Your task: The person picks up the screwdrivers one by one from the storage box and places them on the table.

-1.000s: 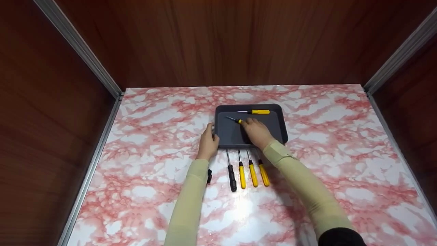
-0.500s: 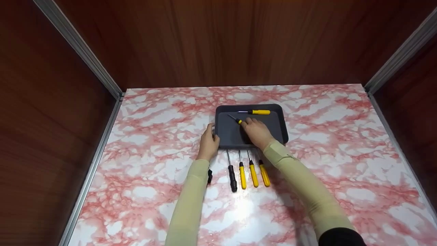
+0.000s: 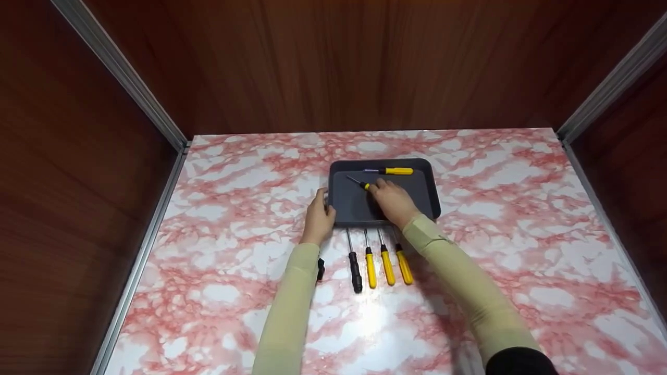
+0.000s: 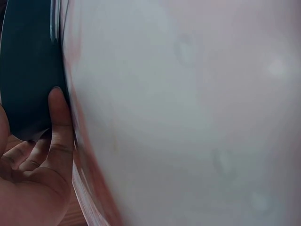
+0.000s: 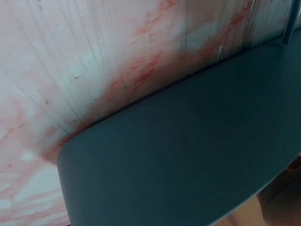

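Yellow and black, the collar end of a screwdriver (image 3: pixel 365 186) sticks out from the right hand (image 3: pixel 394 201), which pinches its handle between thumb and fingers; most of that handle is hidden under the hand. With twelve o'clock at the back wall (image 3: pixel 333 67), its shaft slants toward ten, over the floor of a gray tray (image 3: pixel 350 204). Whether the tip touches that floor I can't tell from here.

At the tray's eight o'clock, the left hand (image 3: pixel 318 220) grips the side, thumb at the rim and fingers along the outer wall. Inside, near the twelve o'clock edge, lies a yellow-handled driver (image 3: pixel 398 171), its shaft toward nine.

Just outside the tray, around six, a black-handled driver (image 3: pixel 355 272) and three more yellow ones (image 3: pixel 387 266) lie side by side, handles toward six. A small black piece (image 3: pixel 320 270), partly hidden, sits beside the pale left sleeve (image 3: pixel 284 317). Under everything spreads a red-and-white marbled tabletop (image 3: pixel 229 208).
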A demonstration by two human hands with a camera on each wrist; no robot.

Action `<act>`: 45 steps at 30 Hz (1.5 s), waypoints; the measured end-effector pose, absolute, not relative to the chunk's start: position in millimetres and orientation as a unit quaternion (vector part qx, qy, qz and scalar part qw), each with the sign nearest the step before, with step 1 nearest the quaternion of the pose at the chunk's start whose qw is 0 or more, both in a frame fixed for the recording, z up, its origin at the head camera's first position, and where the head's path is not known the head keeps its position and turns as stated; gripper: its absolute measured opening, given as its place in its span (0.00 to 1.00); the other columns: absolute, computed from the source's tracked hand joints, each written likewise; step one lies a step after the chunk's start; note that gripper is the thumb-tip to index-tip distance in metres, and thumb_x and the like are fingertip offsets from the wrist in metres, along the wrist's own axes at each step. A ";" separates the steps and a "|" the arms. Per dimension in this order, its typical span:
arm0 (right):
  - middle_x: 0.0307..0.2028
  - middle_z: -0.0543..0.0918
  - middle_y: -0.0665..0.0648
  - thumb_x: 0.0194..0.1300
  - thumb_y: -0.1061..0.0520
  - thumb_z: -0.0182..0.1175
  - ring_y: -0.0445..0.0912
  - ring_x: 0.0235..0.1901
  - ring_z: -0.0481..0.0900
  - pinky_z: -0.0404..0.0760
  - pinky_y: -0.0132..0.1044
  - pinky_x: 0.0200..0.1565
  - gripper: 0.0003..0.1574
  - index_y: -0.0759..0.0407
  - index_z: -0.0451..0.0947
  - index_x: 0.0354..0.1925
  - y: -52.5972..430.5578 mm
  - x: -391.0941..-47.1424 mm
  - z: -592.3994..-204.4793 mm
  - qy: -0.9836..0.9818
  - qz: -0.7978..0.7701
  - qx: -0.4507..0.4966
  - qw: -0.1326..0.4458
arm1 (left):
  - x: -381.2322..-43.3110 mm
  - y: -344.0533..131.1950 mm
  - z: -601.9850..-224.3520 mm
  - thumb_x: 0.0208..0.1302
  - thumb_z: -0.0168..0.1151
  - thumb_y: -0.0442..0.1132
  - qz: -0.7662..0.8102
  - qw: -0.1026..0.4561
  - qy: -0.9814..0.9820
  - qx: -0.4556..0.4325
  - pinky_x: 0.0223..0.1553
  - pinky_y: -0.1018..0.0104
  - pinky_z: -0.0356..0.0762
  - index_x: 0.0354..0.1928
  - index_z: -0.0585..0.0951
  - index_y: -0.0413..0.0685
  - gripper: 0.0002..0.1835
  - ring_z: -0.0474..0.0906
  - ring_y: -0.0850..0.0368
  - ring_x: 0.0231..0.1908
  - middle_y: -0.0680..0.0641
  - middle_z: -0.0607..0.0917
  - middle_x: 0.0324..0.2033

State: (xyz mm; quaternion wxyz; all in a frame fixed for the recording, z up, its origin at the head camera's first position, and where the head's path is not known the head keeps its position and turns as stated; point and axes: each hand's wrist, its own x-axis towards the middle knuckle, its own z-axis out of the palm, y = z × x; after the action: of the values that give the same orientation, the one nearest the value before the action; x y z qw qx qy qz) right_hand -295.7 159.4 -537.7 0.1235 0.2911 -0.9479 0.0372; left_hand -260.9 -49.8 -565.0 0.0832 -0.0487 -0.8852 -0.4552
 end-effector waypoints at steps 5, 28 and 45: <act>0.36 0.72 0.62 0.57 0.70 0.52 0.57 0.33 0.72 0.75 0.48 0.30 0.14 0.63 0.73 0.43 160.4 -295.7 -537.4 -0.951 0.045 0.285 0.109 | -260.2 -50.2 -564.3 0.59 0.48 0.29 -0.451 0.079 -0.888 -0.052 0.28 0.64 0.66 0.60 0.63 0.44 0.25 0.67 0.56 0.25 0.47 0.73 0.26; 0.42 0.71 0.66 0.58 0.69 0.51 0.59 0.41 0.70 0.71 0.49 0.42 0.16 0.61 0.73 0.45 161.1 -297.8 -537.8 -0.954 0.044 0.280 0.099 | -262.2 -50.6 -565.8 0.60 0.47 0.29 -0.448 0.072 -0.890 -0.054 0.25 0.65 0.65 0.61 0.62 0.46 0.25 0.66 0.56 0.22 0.47 0.72 0.25; 0.47 0.69 0.69 0.56 0.73 0.49 0.63 0.47 0.68 0.68 0.51 0.47 0.18 0.63 0.72 0.45 160.5 -297.2 -539.1 -0.958 0.038 0.268 0.098 | -261.9 -49.2 -565.7 0.57 0.49 0.28 -0.453 0.086 -0.886 -0.047 0.29 0.64 0.66 0.59 0.64 0.43 0.25 0.67 0.56 0.25 0.47 0.73 0.25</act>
State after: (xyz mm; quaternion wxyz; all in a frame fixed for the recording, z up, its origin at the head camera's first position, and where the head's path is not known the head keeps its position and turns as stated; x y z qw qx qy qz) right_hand -297.2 160.5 -539.1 0.0977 0.2680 -0.9577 0.0385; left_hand -261.9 -49.2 -565.7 0.0861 -0.0473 -0.8862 -0.4527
